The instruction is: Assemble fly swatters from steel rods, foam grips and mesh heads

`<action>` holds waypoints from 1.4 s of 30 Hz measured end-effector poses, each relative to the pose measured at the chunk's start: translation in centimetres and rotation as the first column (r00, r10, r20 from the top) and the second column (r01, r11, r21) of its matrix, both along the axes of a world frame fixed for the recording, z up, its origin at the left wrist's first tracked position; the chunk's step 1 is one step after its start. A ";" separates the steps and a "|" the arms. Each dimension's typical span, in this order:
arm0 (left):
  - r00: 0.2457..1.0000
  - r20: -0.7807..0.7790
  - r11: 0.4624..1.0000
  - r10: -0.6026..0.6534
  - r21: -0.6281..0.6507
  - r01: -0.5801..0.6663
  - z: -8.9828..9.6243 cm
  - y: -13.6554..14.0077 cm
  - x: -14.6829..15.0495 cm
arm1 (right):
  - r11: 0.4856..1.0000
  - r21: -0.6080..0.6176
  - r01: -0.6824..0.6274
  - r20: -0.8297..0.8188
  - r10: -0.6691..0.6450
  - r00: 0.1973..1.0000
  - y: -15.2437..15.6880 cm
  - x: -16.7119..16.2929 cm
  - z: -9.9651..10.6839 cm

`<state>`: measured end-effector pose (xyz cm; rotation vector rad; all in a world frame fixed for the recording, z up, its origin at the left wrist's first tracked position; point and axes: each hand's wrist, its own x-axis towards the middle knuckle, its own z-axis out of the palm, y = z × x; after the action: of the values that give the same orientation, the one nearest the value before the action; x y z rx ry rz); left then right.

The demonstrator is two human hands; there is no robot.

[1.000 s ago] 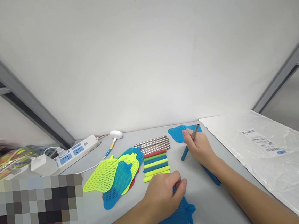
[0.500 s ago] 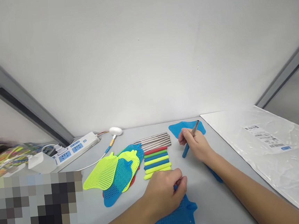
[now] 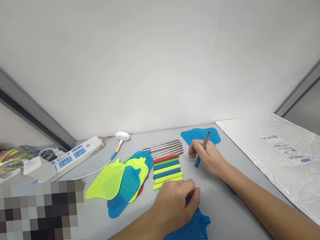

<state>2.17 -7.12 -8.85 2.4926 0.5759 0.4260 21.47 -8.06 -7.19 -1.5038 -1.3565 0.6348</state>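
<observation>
My left hand [image 3: 177, 202] is closed near the front, blue plastic showing between thumb and fingers. Under it, partly covered, lies a blue perforated fly swatter head [image 3: 187, 237]. My right hand [image 3: 209, 156] is wrapped round a metal tube [image 3: 206, 140], whose top end points up and right. Below the fingers a blue handle [image 3: 197, 162] sticks out, in line with the tube; the join is hidden. Behind this hand rests another blue swatter head [image 3: 199, 133]. Something blue [image 3: 232, 190] is mostly hidden under the right forearm.
Left of my hands are metal tubes [image 3: 164, 149], coloured handles [image 3: 167, 169] and overlapping yellow, blue and red swatter heads [image 3: 106, 182]. A power strip [image 3: 79, 154] and a white device [image 3: 122, 136] with a cable are farther left. A white plastic package [image 3: 286, 153] lies right.
The view has shifted slightly, moving the scene a little. My right hand, with the metal tube, has moved slightly left and the tube tilts a bit differently. The left hand keeps its grip.
</observation>
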 end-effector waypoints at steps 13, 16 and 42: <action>0.998 -0.042 0.999 0.037 0.024 -0.036 0.5 0.1 -0.1 | 0.999 -0.053 0.010 0.074 -0.006 0.997 0.0 0.1 -0.3; 0.999 -0.040 0.998 0.036 0.045 -0.034 0.4 0.0 -0.1 | 0.999 -0.011 0.036 0.081 -0.035 0.996 0.2 0.4 -0.3; 0.999 -0.032 0.995 0.016 0.098 -0.013 0.4 0.1 -0.1 | 0.938 0.312 0.153 -0.137 -0.115 0.984 -0.5 -1.8 2.1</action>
<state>2.07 -7.00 -8.49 2.5947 0.5999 0.4295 19.66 -8.55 -5.12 -1.2619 -1.1913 0.3860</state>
